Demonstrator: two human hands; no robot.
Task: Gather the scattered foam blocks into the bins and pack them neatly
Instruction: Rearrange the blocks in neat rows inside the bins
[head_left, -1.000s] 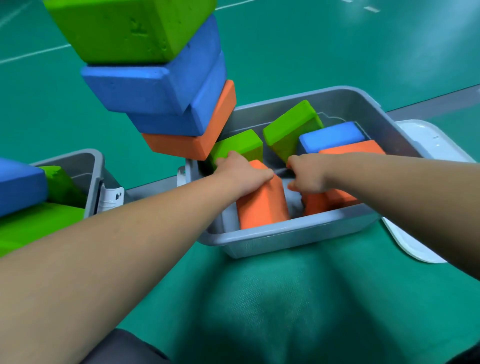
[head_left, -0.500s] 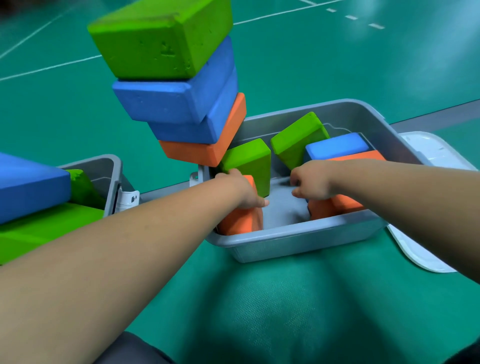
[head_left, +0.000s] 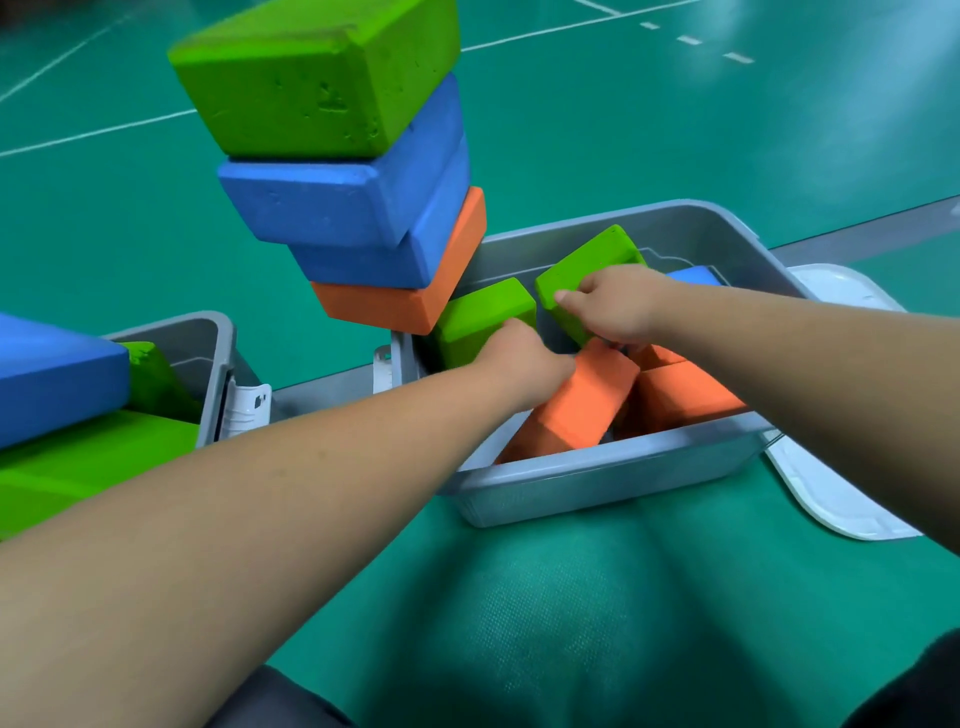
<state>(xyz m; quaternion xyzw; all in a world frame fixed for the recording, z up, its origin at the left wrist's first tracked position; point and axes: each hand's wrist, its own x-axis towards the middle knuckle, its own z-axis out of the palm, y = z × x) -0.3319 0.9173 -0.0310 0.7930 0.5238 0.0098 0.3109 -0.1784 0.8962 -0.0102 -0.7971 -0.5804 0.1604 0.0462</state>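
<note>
My left grip (head_left: 524, 361) is inside the grey bin (head_left: 597, 483), fingers curled over the upper end of a tilted orange block (head_left: 582, 405) whose lower end sits against the bin's near wall. My right grip (head_left: 618, 306) pinches a slanted green block (head_left: 587, 273), thumb on its near face and fingers over the top. A second green block (head_left: 483, 322) stands just left of it. Another orange block (head_left: 680, 395) lies at the right, and a blue block (head_left: 693, 275) shows behind my right wrist. Outside, a leaning stack (head_left: 332, 130) of green, blue, blue and orange stands just beside the bin's left end. A second bin (head_left: 208, 338) far left holds blue and green blocks. A white lid (head_left: 831, 499) lies at the right.
</note>
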